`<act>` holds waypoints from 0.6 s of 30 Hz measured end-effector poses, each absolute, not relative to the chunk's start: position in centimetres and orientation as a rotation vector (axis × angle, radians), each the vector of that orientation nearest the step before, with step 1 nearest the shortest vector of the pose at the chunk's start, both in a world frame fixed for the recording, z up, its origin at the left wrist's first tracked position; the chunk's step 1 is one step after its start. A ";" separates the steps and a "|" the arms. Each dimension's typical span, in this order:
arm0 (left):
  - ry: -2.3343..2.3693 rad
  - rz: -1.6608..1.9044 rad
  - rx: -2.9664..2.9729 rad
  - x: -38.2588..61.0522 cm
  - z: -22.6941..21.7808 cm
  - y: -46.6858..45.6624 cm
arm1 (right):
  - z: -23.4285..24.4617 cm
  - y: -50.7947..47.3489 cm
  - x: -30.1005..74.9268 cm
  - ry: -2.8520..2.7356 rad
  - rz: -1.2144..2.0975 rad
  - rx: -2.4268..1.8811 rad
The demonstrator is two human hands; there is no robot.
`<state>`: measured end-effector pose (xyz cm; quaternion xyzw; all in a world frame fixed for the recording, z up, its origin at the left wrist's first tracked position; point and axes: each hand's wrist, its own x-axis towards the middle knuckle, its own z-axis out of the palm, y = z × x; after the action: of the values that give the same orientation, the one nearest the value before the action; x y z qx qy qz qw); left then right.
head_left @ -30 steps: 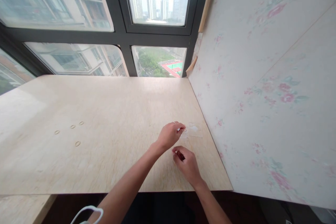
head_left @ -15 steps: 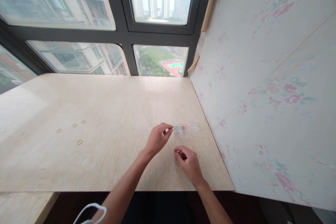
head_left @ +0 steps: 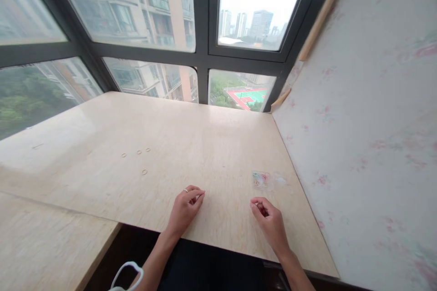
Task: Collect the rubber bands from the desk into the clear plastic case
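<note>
My left hand (head_left: 185, 209) rests near the front edge of the pale wooden table (head_left: 191, 154), fingers curled in a pinch on a small thing I cannot make out. My right hand (head_left: 269, 221) lies to its right, fingers curled around something small and dark reddish. Just beyond the right hand sits a small clear plastic box (head_left: 263, 179) with coloured rubber bands inside, and its clear lid (head_left: 280, 181) lies beside it. Several small yellowish rubber bands (head_left: 138, 158) lie spread on the table to the left.
A floral-papered wall (head_left: 358, 145) borders the table on the right. Dark-framed windows (head_left: 205, 54) run along the far edge. A lower wooden surface (head_left: 44, 245) joins at the front left. A white loop (head_left: 124, 273) hangs by my left arm.
My left hand drew back from the clear box toward the front edge and leftward, staying pinched. The view turned left. My right hand stayed curled in place.
</note>
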<state>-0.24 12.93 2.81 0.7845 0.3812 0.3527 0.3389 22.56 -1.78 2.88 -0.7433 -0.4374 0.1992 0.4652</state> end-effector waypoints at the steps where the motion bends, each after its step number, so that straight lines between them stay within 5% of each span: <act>1: 1.004 0.937 2.034 -0.8 2.6 12.9 | 3.1 -1.4 21.9 -1.045 0.529 -1.798; 18: 0.964 0.871 2.166 -2.0 1.8 12.4 | 8.8 20.3 3.2 -2.062 0.657 -1.450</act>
<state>-2.05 12.37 1.80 0.8173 0.3637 0.3286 0.3029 3.16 20.31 8.82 -0.5366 -0.7632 0.2433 0.2653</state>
